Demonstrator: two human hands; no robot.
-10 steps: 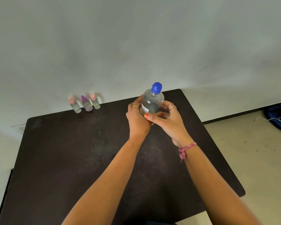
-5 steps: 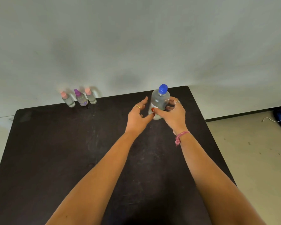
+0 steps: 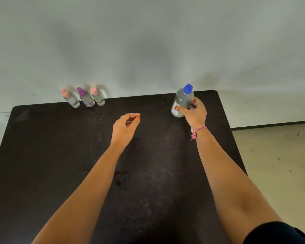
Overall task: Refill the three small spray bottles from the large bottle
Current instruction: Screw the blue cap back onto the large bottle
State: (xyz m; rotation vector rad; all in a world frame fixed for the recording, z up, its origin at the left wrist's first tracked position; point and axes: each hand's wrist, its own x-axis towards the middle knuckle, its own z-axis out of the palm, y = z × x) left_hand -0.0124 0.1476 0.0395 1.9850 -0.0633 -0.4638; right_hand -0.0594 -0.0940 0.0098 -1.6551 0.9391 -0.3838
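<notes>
Since half a second ago: left hand (image 3: 124,126) off the bottle and drawn back toward 9 o'clock, now over bare tabletop, fingers loosely curled with thumb tip near the forefinger, holding nothing. Right hand (image 3: 195,114) alone round the large clear plastic bottle with blue screw cap (image 3: 182,101), thumb across the label side, fingers wrapped behind. Bottle carried toward 1 o'clock, now near the far right corner of the dark matte rectangular table with rounded corners (image 3: 60,164), apparently standing on it, leaning slightly in this wide view.

At 11 o'clock, against the pale wall: three small clear cylindrical spray bottles in a close row, pink-capped (image 3: 70,98), purple-capped (image 3: 85,97), pink-capped (image 3: 97,96), edges blurred. Tabletop scuffed, dusty grey in patches. Pink braided thread bracelet (image 3: 197,131) at the right wrist.
</notes>
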